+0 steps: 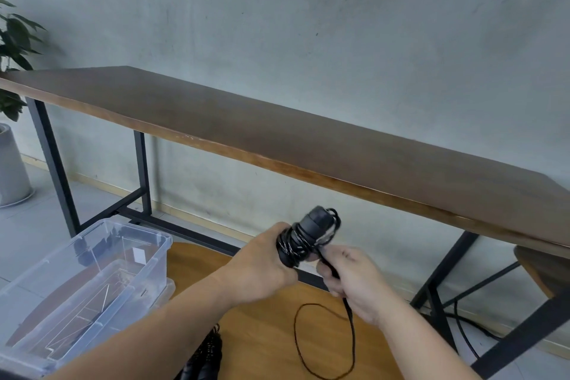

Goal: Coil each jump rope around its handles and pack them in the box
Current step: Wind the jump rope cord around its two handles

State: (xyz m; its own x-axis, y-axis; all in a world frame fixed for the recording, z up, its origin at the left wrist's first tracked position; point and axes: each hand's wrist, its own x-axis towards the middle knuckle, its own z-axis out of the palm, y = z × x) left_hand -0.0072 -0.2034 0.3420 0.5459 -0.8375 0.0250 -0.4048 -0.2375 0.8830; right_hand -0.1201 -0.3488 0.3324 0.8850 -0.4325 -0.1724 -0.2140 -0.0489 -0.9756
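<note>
Black cord is wound in several turns around the paired handles (311,230) of the jump rope you are working on, and the bundle sits in the air between your hands, in front of the long wooden table (308,133) and above the round wooden surface (262,333) below you. Your left hand (262,268) grips the lower end of the handles, fingers curled round them. Your right hand (351,281) is closed on the free cord (348,311), which passes through the fist and comes out at the bottom; whether the thumb and forefinger also pinch it near the bundle you cannot tell from this view.

Status of the coil: partly done. A loose loop (324,342) of cord lies on the round surface below your right hand, so a fair length remains to be wound on.

Status of packing: not begun, as far as can be seen. The clear plastic box (154,244) stands open to your left on the same round surface, just beside your left forearm. No rope is visible through its walls, though reflections make the interior hard to read.

Further item: a second dark rope with ribbed handles (206,355) lies at the bottom edge of view, partly hidden by your left forearm. Whether it is coiled cannot be told. It is outside the box and remains to be packed.
</note>
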